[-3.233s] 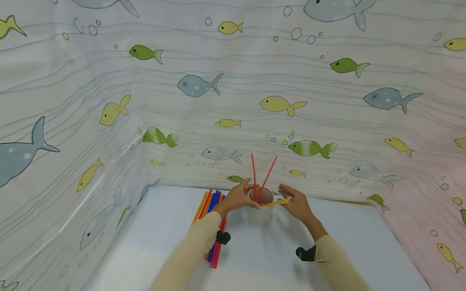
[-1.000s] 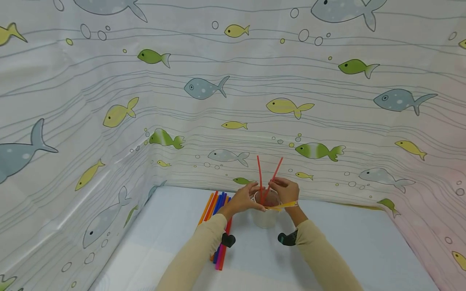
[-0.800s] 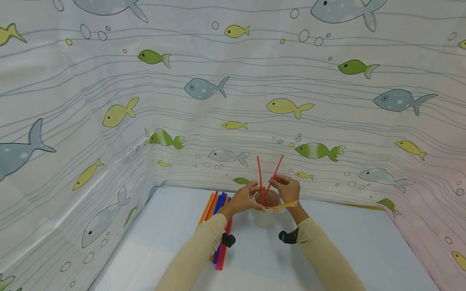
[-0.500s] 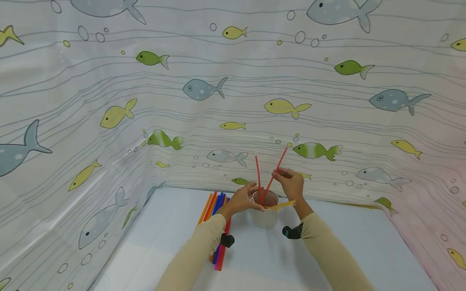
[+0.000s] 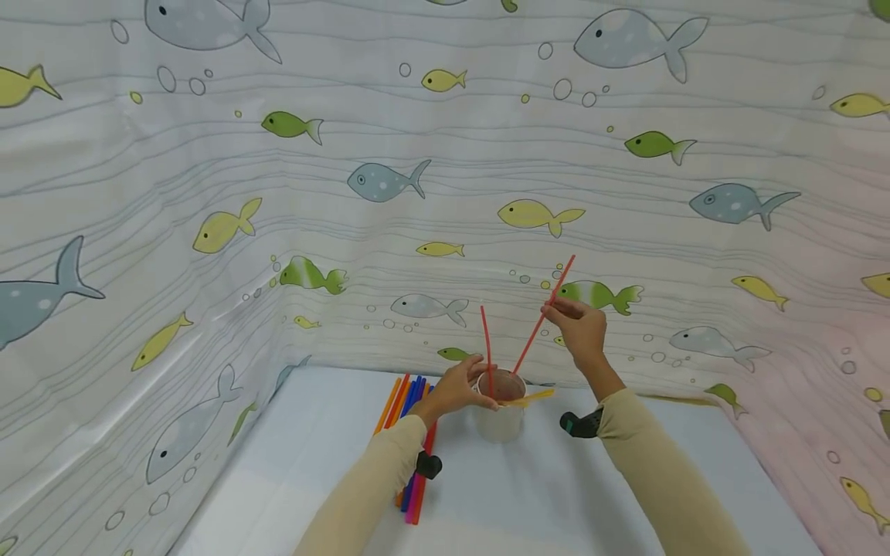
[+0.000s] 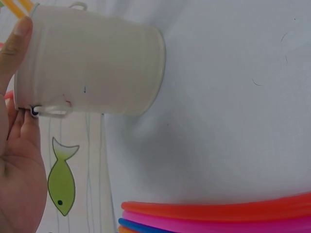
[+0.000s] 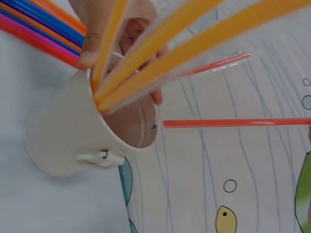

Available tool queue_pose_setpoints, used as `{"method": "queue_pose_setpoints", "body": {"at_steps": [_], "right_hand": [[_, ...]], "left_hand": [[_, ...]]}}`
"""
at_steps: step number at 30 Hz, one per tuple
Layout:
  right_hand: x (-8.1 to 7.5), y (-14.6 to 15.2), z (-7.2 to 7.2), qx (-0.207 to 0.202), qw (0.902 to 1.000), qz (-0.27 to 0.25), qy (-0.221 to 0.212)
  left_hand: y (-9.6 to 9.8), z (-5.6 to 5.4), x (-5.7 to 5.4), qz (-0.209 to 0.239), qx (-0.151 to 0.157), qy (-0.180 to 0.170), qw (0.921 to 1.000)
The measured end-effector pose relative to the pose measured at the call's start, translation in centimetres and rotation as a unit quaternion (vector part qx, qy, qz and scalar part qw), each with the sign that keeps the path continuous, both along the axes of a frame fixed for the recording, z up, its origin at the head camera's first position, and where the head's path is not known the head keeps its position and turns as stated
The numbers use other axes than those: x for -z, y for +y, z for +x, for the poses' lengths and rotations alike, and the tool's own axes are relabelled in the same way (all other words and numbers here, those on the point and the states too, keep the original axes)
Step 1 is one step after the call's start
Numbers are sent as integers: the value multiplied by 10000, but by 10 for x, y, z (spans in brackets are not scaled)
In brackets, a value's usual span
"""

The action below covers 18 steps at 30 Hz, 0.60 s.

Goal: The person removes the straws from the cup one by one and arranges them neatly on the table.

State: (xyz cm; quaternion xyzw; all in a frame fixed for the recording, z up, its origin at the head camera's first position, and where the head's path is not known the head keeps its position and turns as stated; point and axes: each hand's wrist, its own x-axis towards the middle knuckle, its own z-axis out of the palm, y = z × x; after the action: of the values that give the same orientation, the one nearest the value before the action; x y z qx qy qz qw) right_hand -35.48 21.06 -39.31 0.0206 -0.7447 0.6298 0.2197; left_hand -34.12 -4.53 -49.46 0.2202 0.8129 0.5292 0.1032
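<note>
A small white bucket (image 5: 502, 426) with side handles stands at the back of the table. My left hand (image 5: 453, 388) grips its rim from the left. My right hand (image 5: 582, 328) pinches a red straw (image 5: 531, 337) at mid-length, up and to the right of the bucket. In the right wrist view that red straw (image 7: 233, 123) has its lower end outside the rim. Another red straw (image 5: 486, 332) stands in the bucket beside my left fingers. Several yellow-orange straws (image 7: 160, 47) lean out over the near rim.
Left of the bucket, partly under my left forearm, lies a bunch of orange, red, blue and pink straws (image 5: 415, 498). A fish-printed sheet (image 5: 375, 239) rises behind and at both sides of the white table (image 5: 528, 502).
My right hand came from beside the rim, took hold of the right-hand red straw and raised it up and rightward out of the bucket. My left hand has kept its grip on the rim.
</note>
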Motion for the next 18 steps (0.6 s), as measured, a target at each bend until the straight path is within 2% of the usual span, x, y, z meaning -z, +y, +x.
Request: {"method": "queue_pose_setpoints", "body": {"at_steps": [5, 9, 13, 18], "right_hand": [[-19, 18, 3, 172, 9995, 274, -30], [-27, 30, 6, 222, 9984, 528, -6], [-24, 38, 8, 207, 9980, 586, -68], [-8, 45, 14, 39, 9981, 413, -462]], "left_hand": [[1, 0, 2, -2, 55, 45, 10000], [1, -2, 3, -82, 13, 88, 9999], [1, -2, 2, -86, -25, 90, 9999], [1, -1, 4, 39, 43, 63, 10000]]}}
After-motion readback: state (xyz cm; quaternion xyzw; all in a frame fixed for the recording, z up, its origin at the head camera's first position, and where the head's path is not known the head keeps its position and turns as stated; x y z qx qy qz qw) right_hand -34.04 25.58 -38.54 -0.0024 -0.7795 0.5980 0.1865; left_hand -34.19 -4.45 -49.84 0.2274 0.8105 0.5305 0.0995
